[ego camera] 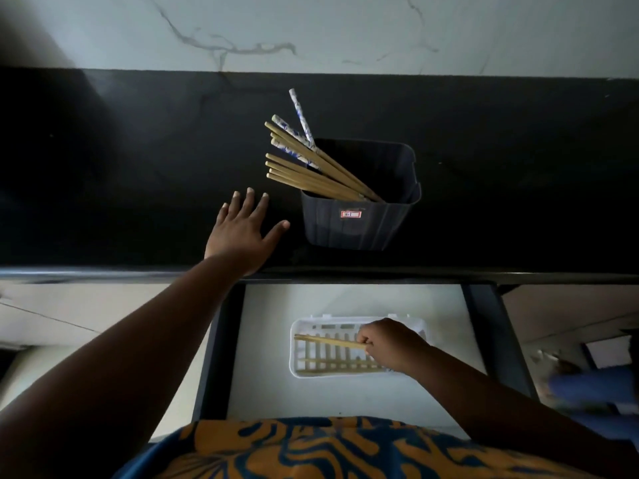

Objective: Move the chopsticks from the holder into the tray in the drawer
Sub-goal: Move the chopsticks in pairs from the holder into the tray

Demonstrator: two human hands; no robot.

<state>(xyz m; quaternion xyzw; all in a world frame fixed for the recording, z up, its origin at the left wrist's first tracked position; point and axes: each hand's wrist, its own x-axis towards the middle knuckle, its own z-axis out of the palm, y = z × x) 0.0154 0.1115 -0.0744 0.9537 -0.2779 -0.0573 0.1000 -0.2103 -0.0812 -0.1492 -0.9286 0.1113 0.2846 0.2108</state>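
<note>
While the person's patterned orange-and-blue garment (311, 451) fills the nearest edge of the view, the open drawer (345, 399) lies just beyond it, and everything else can be placed from the white slatted tray (311, 326) that sits on the drawer's pale floor. Over the tray's right end, the right hand (390, 345) is curled, its thumb and fingers pinching the end of a pair of wooden chopsticks (328, 340). That pair runs leftward across the tray, slightly tilted, its far tips reaching the tray's left rim; I cannot tell whether it rests on the slats or is held just above them. Two more wooden sticks (332, 372) already lie flat along the near side of the tray.

Beyond the tray, past the drawer's far edge, the dark counter (138, 184) begins. Beyond and left of the tray, the left hand (242, 233) lies over the counter with its fingers straight and spread, thumb out toward the right, holding nothing; whether the palm touches the surface is not clear.

Directly beyond the tray stands the dark ribbed holder (359, 226), just right of the left hand. A small red-and-white label (350, 214) is stuck on its near wall; the print is too small to read. Remaining chopsticks (311, 174) lean out over the holder's left rim, most plain wood, a few white with blue patterning. Farthest off rises a pale veined wall (345, 29).
</note>
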